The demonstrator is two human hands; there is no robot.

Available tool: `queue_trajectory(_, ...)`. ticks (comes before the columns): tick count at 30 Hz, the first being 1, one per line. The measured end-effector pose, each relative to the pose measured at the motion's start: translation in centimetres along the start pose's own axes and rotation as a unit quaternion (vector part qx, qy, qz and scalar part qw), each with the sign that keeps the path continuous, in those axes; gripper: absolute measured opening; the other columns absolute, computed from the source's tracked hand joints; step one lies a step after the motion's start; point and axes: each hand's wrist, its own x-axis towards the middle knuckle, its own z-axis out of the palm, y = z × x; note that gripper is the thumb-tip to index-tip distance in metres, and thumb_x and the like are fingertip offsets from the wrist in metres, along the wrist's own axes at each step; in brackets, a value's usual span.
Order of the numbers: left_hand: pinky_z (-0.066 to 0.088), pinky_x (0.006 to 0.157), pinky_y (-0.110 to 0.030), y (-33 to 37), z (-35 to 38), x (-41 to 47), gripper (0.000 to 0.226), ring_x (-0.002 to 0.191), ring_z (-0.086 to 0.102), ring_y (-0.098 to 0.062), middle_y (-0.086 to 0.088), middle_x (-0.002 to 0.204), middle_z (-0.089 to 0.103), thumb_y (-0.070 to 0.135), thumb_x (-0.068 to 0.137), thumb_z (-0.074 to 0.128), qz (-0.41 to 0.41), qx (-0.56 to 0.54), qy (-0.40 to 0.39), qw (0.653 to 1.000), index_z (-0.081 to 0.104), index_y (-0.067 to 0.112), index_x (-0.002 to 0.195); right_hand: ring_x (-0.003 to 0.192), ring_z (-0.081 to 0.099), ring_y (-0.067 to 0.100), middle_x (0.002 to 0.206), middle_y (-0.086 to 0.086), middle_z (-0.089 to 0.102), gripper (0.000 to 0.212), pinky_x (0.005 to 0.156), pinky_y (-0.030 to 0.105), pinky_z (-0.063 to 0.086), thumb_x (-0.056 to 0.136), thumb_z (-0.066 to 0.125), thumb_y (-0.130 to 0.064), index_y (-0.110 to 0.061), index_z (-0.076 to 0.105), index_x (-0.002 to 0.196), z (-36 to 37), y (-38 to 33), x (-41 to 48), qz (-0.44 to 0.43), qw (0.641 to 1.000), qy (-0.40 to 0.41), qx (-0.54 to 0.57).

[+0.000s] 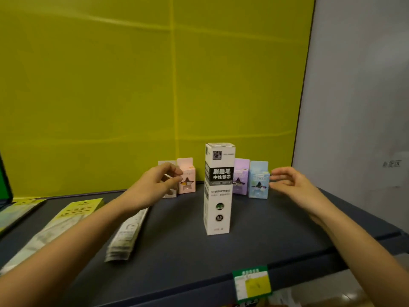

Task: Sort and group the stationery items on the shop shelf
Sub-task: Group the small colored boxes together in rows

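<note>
Shelf runs dark across the lower half of my view, with a yellow panel filling the frame above it and a grey wall at the right edge. Centre frame, a tall white box with a black band stands upright, nearer to me than the rest. Behind it, along the panel, I see four small boxes in a row: a whitish box and a pink box left of centre, a purple box and a blue box right of centre.

My left hand is at the left-centre, thumb and fingers drawn together at the left edge of the pink box, in front of the whitish one; whether they actually grip either box I cannot tell. My right hand sits right of centre, fingers loosely spread and curled, the tips just beside the blue box's right side, holding nothing.

Lower left, a stack of flat packets lies under my left forearm, with yellow-headed packets further left. A green and yellow price tag hangs on the shelf's front edge at the bottom.
</note>
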Motion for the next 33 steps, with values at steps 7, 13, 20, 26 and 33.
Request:
queue_trajectory(7,0.051,0.066,-0.014,0.4,2.5,8.4,0.024,0.094,0.056,-0.016,-0.007,0.108,0.058,0.009,0.094,0.045,-0.047,-0.082,-0.036,0.995,0.051,0.005,0.116,0.129,0.041,0.027,0.145,0.012,0.037,0.087,0.102,0.037,0.038,0.070,0.076,-0.006,-0.009,0.026,0.141,0.6,2.9,6.5,0.021,0.999,-0.007,-0.033)
queue_trajectory(13,0.053,0.071,-0.022,-0.9,5.0,14.6,0.027,0.090,0.061,-0.013,0.004,0.105,0.061,0.003,0.085,0.057,-0.002,-0.105,-0.137,0.985,0.054,0.023,0.103,0.117,0.053,0.027,0.128,0.014,0.052,0.084,0.097,0.039,0.045,0.068,0.076,0.002,-0.007,0.030,0.137,0.7,4.0,8.9,0.051,0.997,-0.040,0.052)
queue_trajectory(20,0.058,0.075,-0.033,-15.7,7.8,28.0,0.093,0.083,0.067,-0.002,0.008,0.131,0.052,0.029,0.051,0.087,-0.122,-0.019,-0.217,0.968,0.038,0.041,0.129,0.079,0.061,0.003,0.091,-0.006,0.062,0.042,0.056,0.011,0.052,0.075,0.071,-0.003,-0.014,0.051,0.109,0.7,5.4,9.3,0.040,0.993,-0.073,0.084)
queue_trajectory(26,0.046,0.100,-0.042,-1.2,10.2,18.4,0.046,0.108,0.062,-0.025,-0.014,0.122,0.063,0.015,0.075,0.073,-0.016,0.036,-0.312,0.949,0.054,0.010,0.117,0.081,0.061,0.002,0.091,-0.010,0.060,0.039,0.058,0.011,0.052,0.078,0.069,-0.007,-0.017,0.050,0.110,0.7,5.8,9.4,0.028,0.991,-0.090,0.092)
queue_trajectory(33,0.055,0.070,-0.016,1.5,6.1,17.8,0.032,0.074,0.069,0.002,0.016,0.074,0.074,-0.002,0.076,0.066,0.042,-0.032,-0.163,0.985,0.059,0.023,0.095,0.087,0.060,0.004,0.108,0.002,0.061,0.033,0.065,0.010,0.053,0.080,0.066,-0.008,-0.014,0.053,0.109,-0.1,3.0,9.7,-0.063,0.987,-0.020,0.149)
